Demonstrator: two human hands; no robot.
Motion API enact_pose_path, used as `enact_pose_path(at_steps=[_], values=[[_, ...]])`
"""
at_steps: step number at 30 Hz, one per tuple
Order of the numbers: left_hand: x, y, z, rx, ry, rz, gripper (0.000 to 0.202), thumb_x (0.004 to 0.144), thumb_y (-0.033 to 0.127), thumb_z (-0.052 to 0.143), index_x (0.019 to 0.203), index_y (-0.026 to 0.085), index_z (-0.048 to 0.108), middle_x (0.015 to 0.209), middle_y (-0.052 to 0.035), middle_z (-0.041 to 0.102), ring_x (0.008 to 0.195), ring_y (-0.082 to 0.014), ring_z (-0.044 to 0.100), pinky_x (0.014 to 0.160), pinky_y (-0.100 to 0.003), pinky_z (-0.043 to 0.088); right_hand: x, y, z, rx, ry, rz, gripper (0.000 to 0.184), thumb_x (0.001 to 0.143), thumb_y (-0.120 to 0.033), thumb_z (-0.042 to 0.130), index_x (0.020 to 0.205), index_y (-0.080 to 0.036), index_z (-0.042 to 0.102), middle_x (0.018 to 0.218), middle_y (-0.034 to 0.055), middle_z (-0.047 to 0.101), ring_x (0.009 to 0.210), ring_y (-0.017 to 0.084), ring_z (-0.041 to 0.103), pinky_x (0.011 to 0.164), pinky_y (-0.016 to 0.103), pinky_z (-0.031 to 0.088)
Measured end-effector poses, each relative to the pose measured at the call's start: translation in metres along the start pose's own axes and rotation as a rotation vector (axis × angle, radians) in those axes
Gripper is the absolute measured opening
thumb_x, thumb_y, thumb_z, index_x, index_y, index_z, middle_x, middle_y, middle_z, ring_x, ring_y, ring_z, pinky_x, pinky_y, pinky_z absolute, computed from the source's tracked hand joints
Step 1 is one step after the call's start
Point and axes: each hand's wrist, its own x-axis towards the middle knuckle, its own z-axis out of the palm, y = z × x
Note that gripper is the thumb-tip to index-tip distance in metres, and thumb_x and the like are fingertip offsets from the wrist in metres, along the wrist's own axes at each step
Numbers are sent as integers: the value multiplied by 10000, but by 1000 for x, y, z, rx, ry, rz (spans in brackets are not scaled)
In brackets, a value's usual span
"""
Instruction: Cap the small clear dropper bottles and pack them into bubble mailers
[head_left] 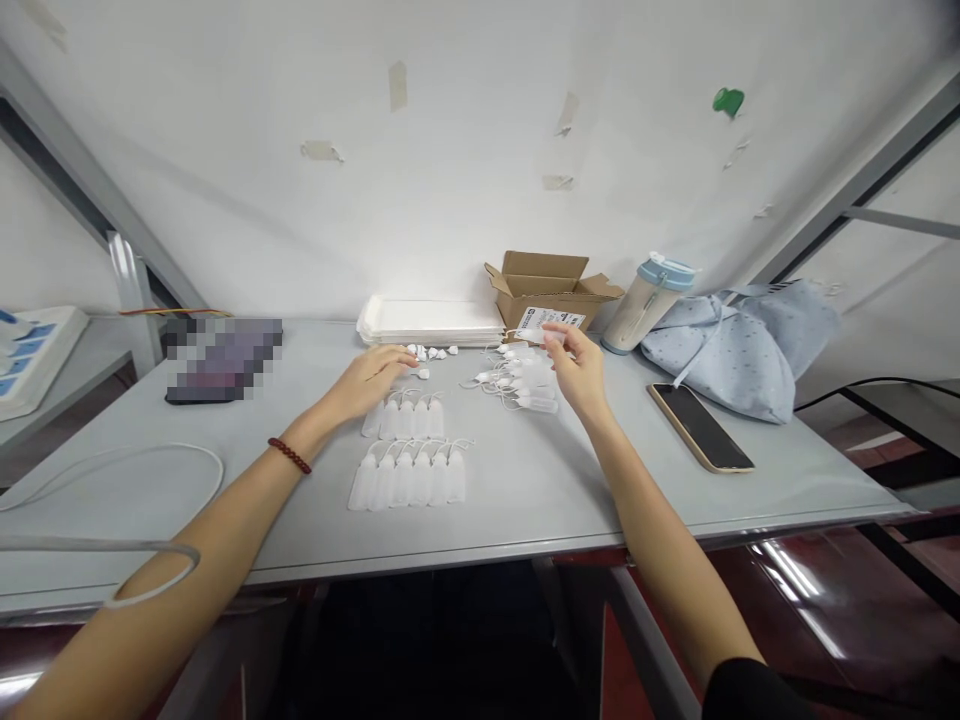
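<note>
Nearest you, on the grey table (540,500), a front row of six translucent small bottles (406,482) lies side by side, below and a little to the right of your left hand (373,376), with their caps and thin white loops pointing away from you. A red-brown beaded bracelet (289,456) circles your left wrist. Well to the right of your right hand (577,368) and closer to you lies a phone (701,428), screen up. Just below your left hand is a back row of bottles (406,420), five of them in view.

Your left hand reaches forward, palm down, its fingers extended and close together; the tips are right at some small white pieces (432,353), and you cannot tell from here whether they pinch one. Your right hand pinches a single looped bottle (537,335) between thumb and fingers, above the table. Just left of and below that hand lies a loose pile of similar bottles (534,376).

Beyond your right hand, to its right, a tumbler (637,308) leans beside a pale blue cloth bag (727,350). An open cardboard box (544,290) stands just behind that hand, and a stack of white trays (442,322) sits between and beyond both hands.
</note>
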Motion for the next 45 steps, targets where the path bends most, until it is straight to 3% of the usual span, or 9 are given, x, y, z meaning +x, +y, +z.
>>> enact_pose_path(at_steps=[7, 13, 22, 28, 34, 36, 39, 41, 45], values=[[5, -7, 9, -31, -198, -12, 377, 911, 407, 410, 994, 229, 732, 1243, -48, 666, 1204, -251, 537, 1065, -378, 360, 8, 14, 1, -247, -153, -59, 292, 812, -312, 509, 1016, -183, 673, 925, 77, 696, 750, 198, 564, 719, 324, 444], [4, -2, 6, -12, -208, -19, 426, 932, 428, 363, 990, 221, 731, 1217, -42, 679, 1165, -247, 563, 1037, -351, 392, 18, 35, 3, -357, -203, -23, 286, 845, -310, 453, 1050, -173, 600, 926, 107, 667, 852, 241, 567, 826, 386, 436], [-1, 1, 7, 7, -174, -136, 501, 949, 447, 288, 1042, 199, 714, 1233, -40, 665, 1192, -250, 533, 1057, -347, 361, 21, 54, 5, -272, -212, -49, 200, 869, -307, 431, 1037, -211, 482, 1079, 127, 684, 992, 271, 588, 901, 443, 432], [-3, -1, 8, 27, -110, -157, 591, 947, 511, 254, 1046, 167, 724, 1225, -76, 673, 1222, -265, 520, 1077, -359, 337, 17, 48, 3, -302, -127, -74, 210, 832, -222, 445, 1030, -206, 512, 1150, 139, 663, 1048, 279, 601, 922, 468, 435], [-3, -5, 6, -13, -54, -242, 535, 919, 471, 315, 1090, 160, 715, 1241, -77, 669, 1187, -256, 562, 1051, -358, 381, 3, 13, -1, -199, -48, -62, 133, 815, -248, 478, 921, -196, 541, 1011, 112, 689, 905, 239, 623, 835, 415, 464], [-2, -6, 5, -42, -43, -261, 484, 896, 432, 350, 1054, 177, 730, 1219, -56, 684, 1165, -251, 581, 1033, -348, 402, -5, -2, 1, -88, -145, -9, 89, 803, -274, 511, 826, -193, 542, 855, 73, 682, 750, 186, 599, 730, 346, 469], [-2, -9, 1, -19, -37, -266, 394, 835, 362, 429, 977, 192, 755, 1166, -41, 712, 1129, -255, 608, 1001, -330, 430, -20, -22, 8, 87, -571, 113, 121, 800, -309, 554, 805, -189, 537, 675, 6, 634, 554, 113, 496, 564, 255, 410], [-2, -11, -2, 28, -43, -267, 344, 776, 307, 485, 945, 199, 764, 1129, -37, 727, 1094, -257, 628, 973, -318, 448, -30, -30, 14, 87, -829, 119, 111, 795, -285, 574, 777, -179, 550, 613, -12, 604, 529, 96, 470, 524, 229, 362], [-4, -17, -5, 78, -47, -291, 333, 710, 272, 536, 939, 205, 769, 1031, -38, 753, 952, -249, 672, 887, -314, 493, -44, -40, 24, 80, -1180, 105, 105, 812, -256, 586, 833, -158, 616, 579, -32, 592, 504, 77, 461, 511, 206, 356]])
